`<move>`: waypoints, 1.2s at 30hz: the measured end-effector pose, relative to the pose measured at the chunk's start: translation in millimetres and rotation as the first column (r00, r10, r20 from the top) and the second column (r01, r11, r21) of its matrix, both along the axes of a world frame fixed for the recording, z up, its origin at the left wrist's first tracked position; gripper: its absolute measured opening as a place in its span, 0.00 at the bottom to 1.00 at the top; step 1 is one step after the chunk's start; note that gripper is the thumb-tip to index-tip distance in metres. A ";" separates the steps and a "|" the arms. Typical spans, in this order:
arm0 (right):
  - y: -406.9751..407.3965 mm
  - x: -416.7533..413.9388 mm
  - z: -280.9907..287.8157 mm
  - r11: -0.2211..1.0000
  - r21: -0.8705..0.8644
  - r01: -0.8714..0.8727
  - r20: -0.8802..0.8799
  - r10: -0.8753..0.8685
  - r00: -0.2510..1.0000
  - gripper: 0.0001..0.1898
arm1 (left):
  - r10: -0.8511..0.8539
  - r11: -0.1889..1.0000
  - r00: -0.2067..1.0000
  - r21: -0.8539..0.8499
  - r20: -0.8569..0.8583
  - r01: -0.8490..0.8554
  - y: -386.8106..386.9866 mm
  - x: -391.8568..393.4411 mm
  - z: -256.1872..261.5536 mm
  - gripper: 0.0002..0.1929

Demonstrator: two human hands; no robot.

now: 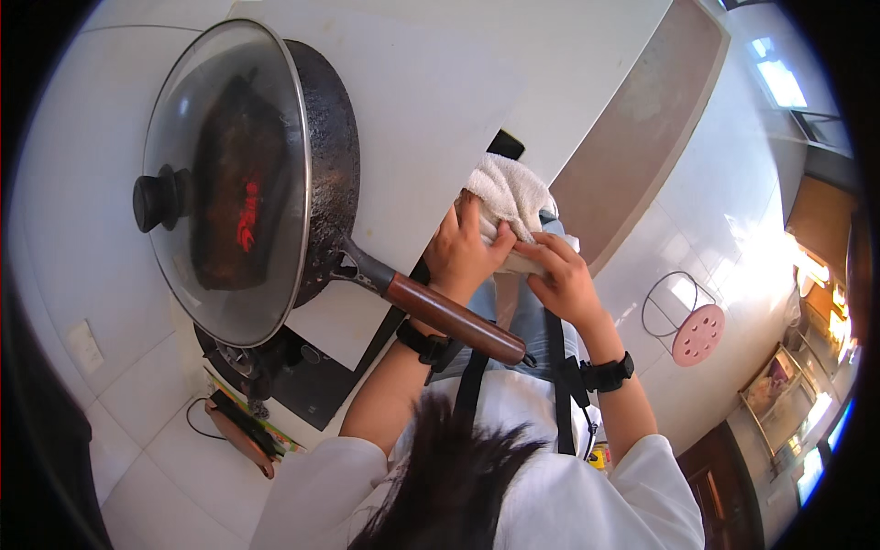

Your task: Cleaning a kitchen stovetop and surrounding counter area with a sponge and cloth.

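Observation:
My left hand [462, 256] and my right hand [562, 278] hold a bunched white towel [512, 192] between them, beside the edge of a white countertop [412, 137]. Their fingers press into the folds from both sides. A dark frying pan [333, 158] with a rough outer wall stands to the left, covered by a glass lid [234, 302] with a black knob [155, 199]. Red marks show on the lid or through it. The pan's wooden handle [454, 320] reaches out past my left wrist. Part of the towel's underside is hidden by my fingers.
A black gas stove [309, 385] lies partly under the pan. A small black object [506, 145] is just behind the towel. At the right, a stool with a pink, holed seat [699, 335] stands on the tiled floor. A brown door [722, 488] is at the lower right.

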State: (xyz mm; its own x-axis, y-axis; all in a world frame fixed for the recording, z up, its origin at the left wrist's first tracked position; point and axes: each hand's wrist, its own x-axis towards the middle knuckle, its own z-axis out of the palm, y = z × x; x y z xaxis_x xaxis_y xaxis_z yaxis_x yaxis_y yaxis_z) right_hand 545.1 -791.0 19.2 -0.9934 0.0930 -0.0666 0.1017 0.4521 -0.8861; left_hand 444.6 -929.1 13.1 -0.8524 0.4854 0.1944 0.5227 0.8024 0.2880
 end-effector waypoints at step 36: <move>-28.8 -65.5 5.3 0.854 0.443 -0.271 0.060 0.274 0.960 0.30 | 0.028 0.993 0.984 0.111 0.173 -0.048 -33.9 32.6 16.8 0.33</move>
